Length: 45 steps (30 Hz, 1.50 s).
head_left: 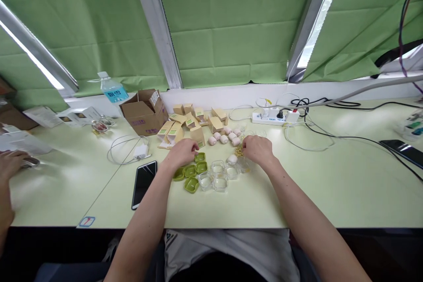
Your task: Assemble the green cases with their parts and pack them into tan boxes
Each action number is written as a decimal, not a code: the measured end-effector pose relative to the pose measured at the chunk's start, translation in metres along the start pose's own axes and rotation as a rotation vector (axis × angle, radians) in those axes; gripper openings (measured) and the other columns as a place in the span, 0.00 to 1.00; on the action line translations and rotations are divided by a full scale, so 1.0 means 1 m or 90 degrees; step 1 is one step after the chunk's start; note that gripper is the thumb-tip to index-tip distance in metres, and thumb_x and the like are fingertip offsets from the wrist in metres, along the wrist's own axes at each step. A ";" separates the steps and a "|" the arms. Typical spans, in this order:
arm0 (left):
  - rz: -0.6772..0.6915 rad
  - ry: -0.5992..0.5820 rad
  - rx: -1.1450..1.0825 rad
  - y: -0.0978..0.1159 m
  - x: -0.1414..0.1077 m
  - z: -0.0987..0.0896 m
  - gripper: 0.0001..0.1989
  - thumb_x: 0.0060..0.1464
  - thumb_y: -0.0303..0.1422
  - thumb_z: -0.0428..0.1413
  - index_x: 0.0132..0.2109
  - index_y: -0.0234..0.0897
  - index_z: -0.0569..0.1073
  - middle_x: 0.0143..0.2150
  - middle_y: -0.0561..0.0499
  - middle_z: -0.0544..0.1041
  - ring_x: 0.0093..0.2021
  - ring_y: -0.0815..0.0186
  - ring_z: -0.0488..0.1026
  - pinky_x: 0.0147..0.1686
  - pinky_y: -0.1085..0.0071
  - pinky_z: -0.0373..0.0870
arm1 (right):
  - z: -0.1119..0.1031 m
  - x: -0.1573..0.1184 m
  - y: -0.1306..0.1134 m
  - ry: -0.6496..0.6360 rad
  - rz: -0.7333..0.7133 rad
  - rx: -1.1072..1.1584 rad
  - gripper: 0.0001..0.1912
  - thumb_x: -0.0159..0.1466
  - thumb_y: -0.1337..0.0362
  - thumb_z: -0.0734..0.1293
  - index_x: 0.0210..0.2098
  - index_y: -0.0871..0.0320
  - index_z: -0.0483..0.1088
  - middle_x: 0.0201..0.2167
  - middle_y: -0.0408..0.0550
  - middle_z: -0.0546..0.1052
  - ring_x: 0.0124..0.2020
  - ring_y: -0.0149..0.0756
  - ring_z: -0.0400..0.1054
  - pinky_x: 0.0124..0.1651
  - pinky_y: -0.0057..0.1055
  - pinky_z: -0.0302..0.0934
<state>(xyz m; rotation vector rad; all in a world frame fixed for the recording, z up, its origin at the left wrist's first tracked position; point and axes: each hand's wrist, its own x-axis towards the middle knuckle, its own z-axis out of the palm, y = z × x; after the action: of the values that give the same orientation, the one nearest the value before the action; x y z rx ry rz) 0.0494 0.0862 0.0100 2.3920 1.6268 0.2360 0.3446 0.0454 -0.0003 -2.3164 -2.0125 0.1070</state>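
My left hand [182, 154] is at the back of a group of green square cups [191, 170], its fingers curled together beside the rearmost green cup [200, 157]. What those fingers hold, if anything, is hidden. Over to the right, my right hand [258, 148] points its closed fingertips down beside a small pile of yellowish bands [238, 151]; I cannot make out what is between them. Clear plastic cups [220, 182] stand between my forearms. One pale egg-shaped piece [232, 159] lies behind them, and several pinkish ones [224, 139] are grouped farther back.
Small tan boxes [197, 134] are heaped behind the cups, next to an open cardboard carton [145, 112]. A phone [144, 184] lies by my left forearm. A power strip [269, 117] with cables sits at the back right. Another person's hand [12, 164] is at far left.
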 end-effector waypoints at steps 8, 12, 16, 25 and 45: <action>0.072 -0.035 0.048 0.000 0.004 0.018 0.11 0.53 0.31 0.66 0.44 0.37 0.85 0.50 0.35 0.83 0.56 0.42 0.77 0.49 0.59 0.70 | 0.005 0.002 0.000 -0.013 -0.024 0.000 0.11 0.62 0.69 0.71 0.43 0.56 0.83 0.45 0.58 0.86 0.50 0.51 0.81 0.48 0.37 0.66; 0.070 -0.014 0.032 0.000 0.005 0.021 0.06 0.51 0.31 0.66 0.38 0.39 0.81 0.46 0.38 0.82 0.52 0.45 0.76 0.45 0.61 0.69 | 0.004 0.000 0.001 -0.006 -0.043 0.048 0.10 0.60 0.72 0.71 0.39 0.55 0.82 0.43 0.55 0.86 0.47 0.48 0.81 0.45 0.35 0.65; 0.058 0.026 -0.010 0.000 0.006 0.018 0.05 0.54 0.33 0.63 0.38 0.40 0.75 0.40 0.43 0.80 0.42 0.52 0.75 0.39 0.61 0.66 | 0.000 -0.002 0.004 0.032 -0.059 0.127 0.05 0.61 0.69 0.71 0.36 0.55 0.79 0.41 0.52 0.85 0.43 0.44 0.80 0.38 0.32 0.63; 0.023 0.055 -0.804 0.036 0.006 0.023 0.18 0.55 0.34 0.62 0.47 0.44 0.60 0.37 0.53 0.78 0.29 0.65 0.76 0.29 0.69 0.68 | 0.006 -0.017 -0.021 0.264 -0.285 0.656 0.01 0.65 0.66 0.70 0.36 0.54 0.73 0.31 0.43 0.81 0.31 0.35 0.74 0.36 0.31 0.66; 0.144 -0.092 -1.236 0.060 0.003 0.038 0.26 0.55 0.29 0.68 0.60 0.31 0.79 0.48 0.42 0.84 0.51 0.60 0.80 0.61 0.63 0.72 | 0.022 -0.035 -0.046 0.456 -0.411 0.610 0.06 0.70 0.66 0.70 0.46 0.53 0.79 0.39 0.48 0.85 0.36 0.40 0.79 0.43 0.37 0.74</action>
<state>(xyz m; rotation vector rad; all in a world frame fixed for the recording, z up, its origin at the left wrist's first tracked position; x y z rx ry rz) 0.1143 0.0643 -0.0088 0.9038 0.3427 1.0082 0.2927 0.0173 -0.0174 -0.8999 -1.6468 0.1332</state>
